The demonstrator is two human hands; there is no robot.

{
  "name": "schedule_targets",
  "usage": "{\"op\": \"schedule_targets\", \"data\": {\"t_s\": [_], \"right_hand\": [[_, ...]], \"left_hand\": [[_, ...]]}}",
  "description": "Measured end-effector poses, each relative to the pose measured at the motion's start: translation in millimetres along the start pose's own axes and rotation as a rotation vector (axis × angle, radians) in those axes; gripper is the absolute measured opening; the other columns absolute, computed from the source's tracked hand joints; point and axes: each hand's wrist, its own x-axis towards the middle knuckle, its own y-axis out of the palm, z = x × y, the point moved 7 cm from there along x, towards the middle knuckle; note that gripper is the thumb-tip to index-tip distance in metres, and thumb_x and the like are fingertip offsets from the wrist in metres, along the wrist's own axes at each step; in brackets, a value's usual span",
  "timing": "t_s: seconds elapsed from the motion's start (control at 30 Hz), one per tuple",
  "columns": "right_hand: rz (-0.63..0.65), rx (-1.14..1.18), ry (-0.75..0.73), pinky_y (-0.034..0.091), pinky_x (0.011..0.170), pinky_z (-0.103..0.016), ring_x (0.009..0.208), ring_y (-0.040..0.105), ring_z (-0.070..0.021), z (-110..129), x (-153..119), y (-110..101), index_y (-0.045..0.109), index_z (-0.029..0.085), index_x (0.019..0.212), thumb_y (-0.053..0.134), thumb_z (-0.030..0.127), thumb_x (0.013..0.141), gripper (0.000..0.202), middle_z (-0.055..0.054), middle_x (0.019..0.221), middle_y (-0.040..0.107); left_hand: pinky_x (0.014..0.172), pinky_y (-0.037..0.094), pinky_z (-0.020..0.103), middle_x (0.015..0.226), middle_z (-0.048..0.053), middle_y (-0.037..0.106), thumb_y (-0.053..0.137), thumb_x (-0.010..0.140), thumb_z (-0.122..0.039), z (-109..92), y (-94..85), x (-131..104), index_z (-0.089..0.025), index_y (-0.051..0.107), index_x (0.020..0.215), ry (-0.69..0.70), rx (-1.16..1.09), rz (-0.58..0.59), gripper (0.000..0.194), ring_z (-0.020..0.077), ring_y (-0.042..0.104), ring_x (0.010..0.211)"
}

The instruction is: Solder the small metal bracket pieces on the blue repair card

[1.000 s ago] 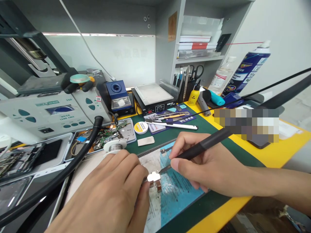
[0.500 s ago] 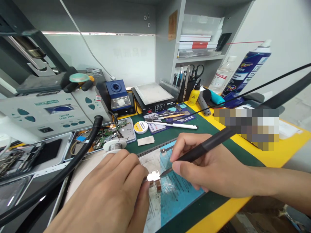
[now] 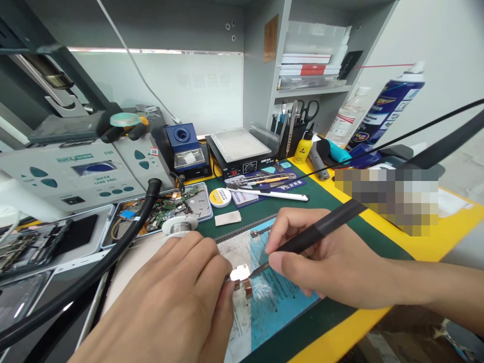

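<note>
The surface (image 3: 419,247), yellow at its edge, carries a green mat (image 3: 321,196) with a blue-and-white sheet (image 3: 283,312) on top, perhaps to shield it from scorching and scratches. Over the sheet, the left hand (image 3: 170,302) has its fingers pinched together, apparently on the left end of the white piece (image 3: 240,273), probably to steady it; the knuckles hide the exact grip. The right hand (image 3: 333,267) closes its fingers around the black tool (image 3: 302,239) like a pen, low on the handle, likely for fine control. Its tip meets or sits just beside the piece's right edge; I cannot tell which. The piece looks small, bright and flat, with an uneven outline, and brown blocks (image 3: 247,287) show just below it.
</note>
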Motion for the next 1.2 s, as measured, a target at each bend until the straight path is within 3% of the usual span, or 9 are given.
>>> {"op": "schedule_targets", "data": {"t_s": [0.57, 1.2], "right_hand": [[-0.016, -0.129, 0.034, 0.034, 0.04, -0.016, 0.044, 0.041, -0.0054, -2.9, -0.4, 0.6, 0.058, 0.02, 0.079, 0.074, 0.016, 0.076, 0.017, 0.009, 0.054, 0.048], [0.005, -0.163, 0.016, 0.03, 0.04, -0.015, 0.046, 0.038, -0.005, -0.7, -0.8, 3.6, 0.059, 0.019, 0.08, 0.072, 0.017, 0.079, 0.013, 0.008, 0.056, 0.049]], "left_hand": [[0.063, 0.04, 0.04, 0.074, 0.003, 0.055, 0.048, 0.093, -0.016, -1.6, -1.5, 2.7, -0.024, 0.058, 0.078, -0.012, -0.031, 0.031, 0.019, 0.0247, 0.049, 0.07], [0.061, 0.041, 0.041, 0.07, 0.003, 0.054, 0.047, 0.089, -0.012, -3.5, -4.7, 3.0, -0.023, 0.06, 0.075, -0.006, -0.025, 0.029, 0.022, 0.0246, 0.049, 0.067]]}}
